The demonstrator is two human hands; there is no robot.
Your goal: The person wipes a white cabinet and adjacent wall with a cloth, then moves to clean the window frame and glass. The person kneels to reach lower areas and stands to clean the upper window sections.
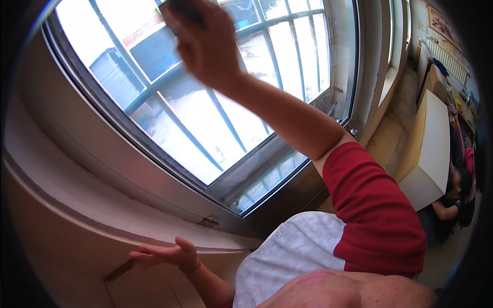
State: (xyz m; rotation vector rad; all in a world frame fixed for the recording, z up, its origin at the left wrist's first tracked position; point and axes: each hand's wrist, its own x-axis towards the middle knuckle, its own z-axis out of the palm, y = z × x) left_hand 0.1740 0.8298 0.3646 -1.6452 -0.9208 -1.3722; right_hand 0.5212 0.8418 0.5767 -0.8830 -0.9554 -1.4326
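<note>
My right hand (208, 46) is raised in front of a glazed window (192, 127) with a metal frame, its fingers closed around a dark object (188, 13). The object is blurred and partly cut off by the top edge, so its kind is unclear. Whether it touches the glass cannot be told. Lower left, my left hand (167, 254) is held out with its fingers apart, beside the pale wall below the sill. A short dark strip (119, 270) shows just past its fingertips.
Bars (223, 119) cross the window. A hinge (209, 220) sits on the lower frame, a latch (352, 132) at the right side. Rightward stands a large white box-like piece of furniture (429, 154). Another person (448, 210) is low down beyond it. A radiator (446, 61) lines the far wall.
</note>
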